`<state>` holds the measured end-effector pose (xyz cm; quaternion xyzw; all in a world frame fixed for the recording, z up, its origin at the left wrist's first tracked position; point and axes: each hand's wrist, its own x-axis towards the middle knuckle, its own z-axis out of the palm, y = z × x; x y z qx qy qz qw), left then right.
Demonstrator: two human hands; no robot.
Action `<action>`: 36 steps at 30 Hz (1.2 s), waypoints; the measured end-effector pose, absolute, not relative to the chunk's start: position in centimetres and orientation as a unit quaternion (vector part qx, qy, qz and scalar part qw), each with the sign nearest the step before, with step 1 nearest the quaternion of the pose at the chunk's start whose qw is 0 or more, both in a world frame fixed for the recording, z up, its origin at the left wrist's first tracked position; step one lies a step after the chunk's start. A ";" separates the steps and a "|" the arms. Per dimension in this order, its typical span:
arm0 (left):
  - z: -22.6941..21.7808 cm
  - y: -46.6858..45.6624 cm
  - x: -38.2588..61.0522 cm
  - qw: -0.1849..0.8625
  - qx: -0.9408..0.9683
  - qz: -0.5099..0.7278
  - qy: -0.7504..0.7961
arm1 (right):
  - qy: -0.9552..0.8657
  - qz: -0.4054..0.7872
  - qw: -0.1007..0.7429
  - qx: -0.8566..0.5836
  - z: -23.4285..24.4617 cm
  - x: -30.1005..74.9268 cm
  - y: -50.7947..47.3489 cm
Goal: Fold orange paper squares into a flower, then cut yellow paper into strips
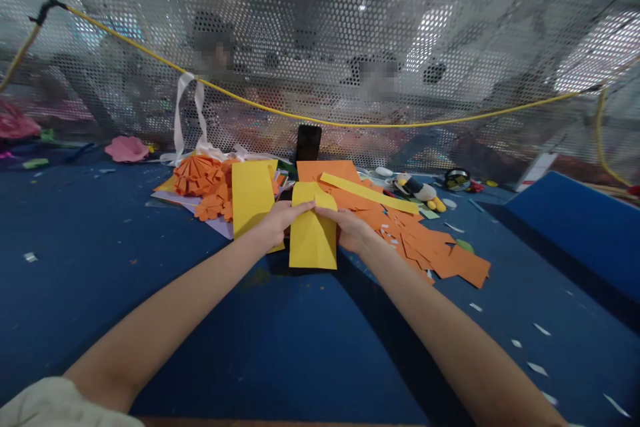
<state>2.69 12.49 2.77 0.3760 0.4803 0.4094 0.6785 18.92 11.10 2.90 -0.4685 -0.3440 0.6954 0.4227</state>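
Observation:
A yellow paper sheet is held upright over the blue table, its top edge folded over. My left hand grips its left edge, index finger stretched along the fold. Closed on the right edge is my right hand. Another yellow sheet lies just left of my left hand. Orange paper scraps spread out to the right.
Folded orange paper flowers sit at the back left, a black phone stands against the perforated metal screen, and a yellow strip lies on orange sheets. A pink flower and tape roll lie farther off. People sit behind the screen.

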 end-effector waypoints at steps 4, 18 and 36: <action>3.5 12.2 2.8 0.705 0.369 0.390 0.463 | -0.339 0.700 0.420 -0.468 2.9 19.0 11.3; 0.6 4.8 2.1 0.694 0.421 0.384 0.440 | -0.375 0.701 0.413 -0.444 1.7 20.2 3.7; 0.2 4.4 2.5 0.643 0.450 0.397 0.476 | -0.397 0.630 0.470 -0.474 1.2 19.3 2.8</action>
